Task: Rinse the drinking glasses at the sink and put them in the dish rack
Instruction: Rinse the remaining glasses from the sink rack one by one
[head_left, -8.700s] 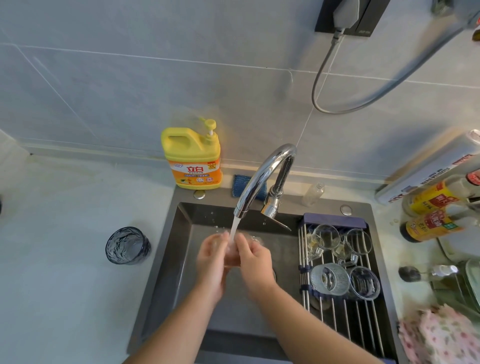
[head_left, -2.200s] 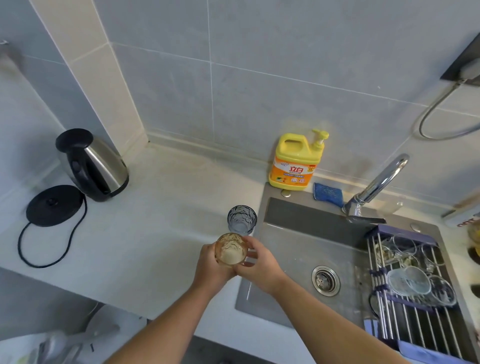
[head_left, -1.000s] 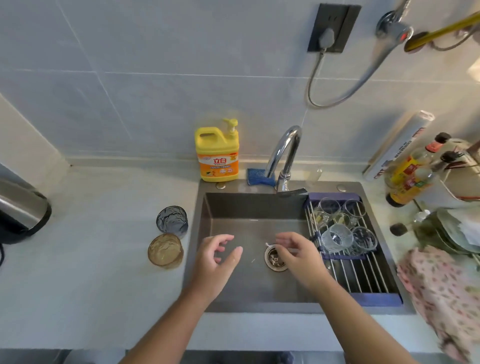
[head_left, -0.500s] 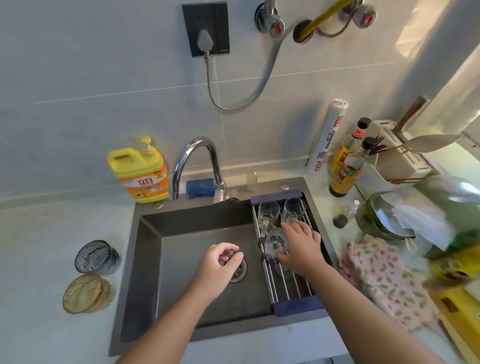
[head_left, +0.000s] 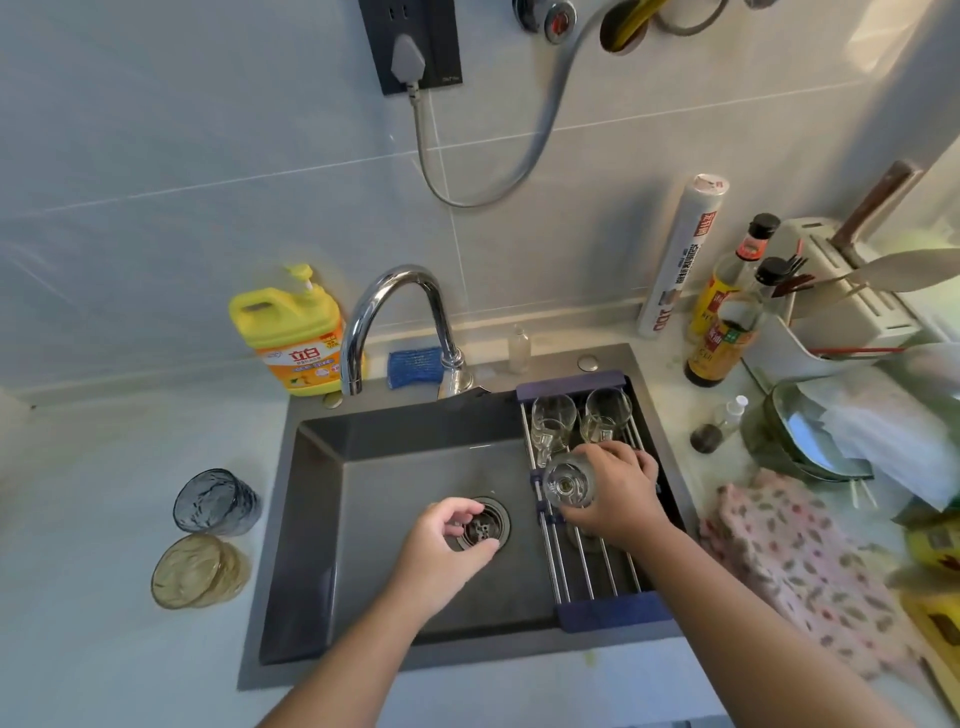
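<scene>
My right hand (head_left: 618, 491) grips a clear drinking glass (head_left: 567, 482) just above the roll-up dish rack (head_left: 597, 569) that spans the right side of the dark sink (head_left: 395, 493). Its base faces the camera. Two clear glasses (head_left: 553, 415) (head_left: 608, 408) stand at the rack's far end. My left hand (head_left: 441, 545) hovers over the sink near the drain (head_left: 485, 525), fingers loosely curled, holding nothing. On the counter left of the sink stand a blue-grey glass (head_left: 215, 501) and an amber glass (head_left: 197, 571). The faucet (head_left: 384, 317) runs no water.
A yellow dish soap bottle (head_left: 293, 332) and a blue scrub pad (head_left: 413, 364) sit behind the sink. Sauce bottles (head_left: 727, 322), a foil roll (head_left: 680, 260), a utensil holder (head_left: 852, 306), stacked bowls (head_left: 810, 436) and a floral cloth (head_left: 800, 561) crowd the counter on the right.
My right hand has taken a clear glass off the rack and lifted it slightly. My left hand stays over the drain. The view has turned a little right.
</scene>
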